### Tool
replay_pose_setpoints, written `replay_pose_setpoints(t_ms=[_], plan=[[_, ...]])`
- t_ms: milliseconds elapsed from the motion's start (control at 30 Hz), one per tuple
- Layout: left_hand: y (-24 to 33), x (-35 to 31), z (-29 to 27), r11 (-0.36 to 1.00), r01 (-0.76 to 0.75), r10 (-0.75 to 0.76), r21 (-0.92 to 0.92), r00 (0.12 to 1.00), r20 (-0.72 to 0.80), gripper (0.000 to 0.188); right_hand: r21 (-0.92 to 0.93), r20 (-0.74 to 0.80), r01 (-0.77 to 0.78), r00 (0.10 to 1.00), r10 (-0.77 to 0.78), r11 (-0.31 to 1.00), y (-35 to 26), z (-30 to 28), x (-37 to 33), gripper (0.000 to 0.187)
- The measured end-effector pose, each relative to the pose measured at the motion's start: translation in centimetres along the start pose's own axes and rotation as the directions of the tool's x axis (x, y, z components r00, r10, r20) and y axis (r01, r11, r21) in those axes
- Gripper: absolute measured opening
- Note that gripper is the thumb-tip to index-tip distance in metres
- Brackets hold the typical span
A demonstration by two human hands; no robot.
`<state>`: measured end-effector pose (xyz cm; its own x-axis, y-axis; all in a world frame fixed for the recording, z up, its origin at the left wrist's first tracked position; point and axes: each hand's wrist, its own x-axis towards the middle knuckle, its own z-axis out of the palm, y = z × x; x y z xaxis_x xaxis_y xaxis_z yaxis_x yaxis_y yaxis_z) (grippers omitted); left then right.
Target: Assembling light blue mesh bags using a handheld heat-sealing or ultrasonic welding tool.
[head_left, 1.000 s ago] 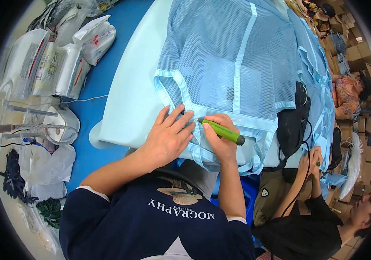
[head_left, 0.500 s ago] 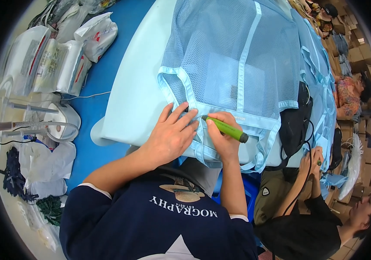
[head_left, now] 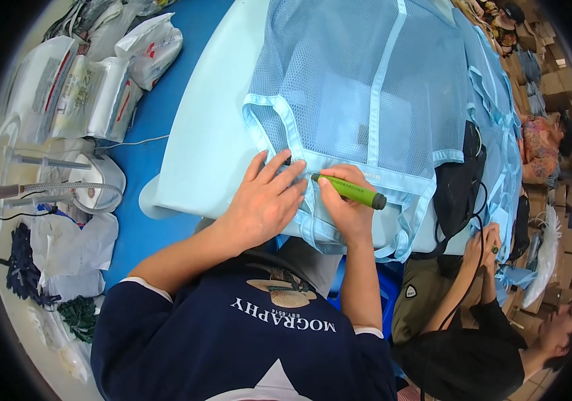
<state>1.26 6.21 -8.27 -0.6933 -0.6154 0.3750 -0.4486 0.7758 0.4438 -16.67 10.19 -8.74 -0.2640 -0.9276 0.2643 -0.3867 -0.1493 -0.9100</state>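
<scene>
Along the near edge of a pale board (head_left: 199, 134), light-blue straps (head_left: 403, 237) dangle over the side. Bare surface opens on the board's left half, with a blue table (head_left: 140, 244) past its left edge; the board's right end is crowded, a black bag (head_left: 458, 180) and a co-worker's hands (head_left: 489, 242) close together there. Spread across the board lies a blue mesh garment (head_left: 339, 67), see-through and edged in smooth, pale binding (head_left: 287, 123), a seam strip (head_left: 383, 67) running down its middle and a paler panel (head_left: 332, 120) showing in the mesh. At the board's near edge, the left hand (head_left: 262, 204) rests palm down on the garment's edging, fingers loosely spread, its underside hidden. Just beside it, the right hand (head_left: 349, 210) grips a thick green pen (head_left: 352, 192), its tip at the garment between both hands.
</scene>
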Motion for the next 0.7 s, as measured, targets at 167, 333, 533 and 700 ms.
replay_pose_setpoints(t_ms=[167, 333, 533, 700], plan=[[0.0, 0.02, 0.04, 1.0, 0.005, -0.005, -0.007, 1.0, -0.002, 0.026, 0.016, -0.026, -0.007, 1.0, 0.007, 1.0, -0.14, 0.13, 0.01, 0.015], [0.03, 0.05, 0.14, 1.0, 0.0, 0.0, 0.004, 1.0, 0.0, 0.025, -0.011, 0.003, 0.022, 1.0, -0.022, 1.0, 0.28, -0.01, 0.16, 0.015], [-0.02, 0.19, 0.01, 1.0, -0.005, 0.005, 0.023, 1.0, -0.002, 0.025, -0.059, 0.008, 0.063, 0.998, -0.062, 0.996, 0.14, -0.04, 0.14, 0.016], [0.07, -0.01, 0.14, 1.0, 0.005, -0.005, 0.015, 1.0, -0.001, 0.026, -0.022, 0.022, 0.1, 0.995, -0.099, 0.995, 0.41, 0.02, 0.06, 0.017]])
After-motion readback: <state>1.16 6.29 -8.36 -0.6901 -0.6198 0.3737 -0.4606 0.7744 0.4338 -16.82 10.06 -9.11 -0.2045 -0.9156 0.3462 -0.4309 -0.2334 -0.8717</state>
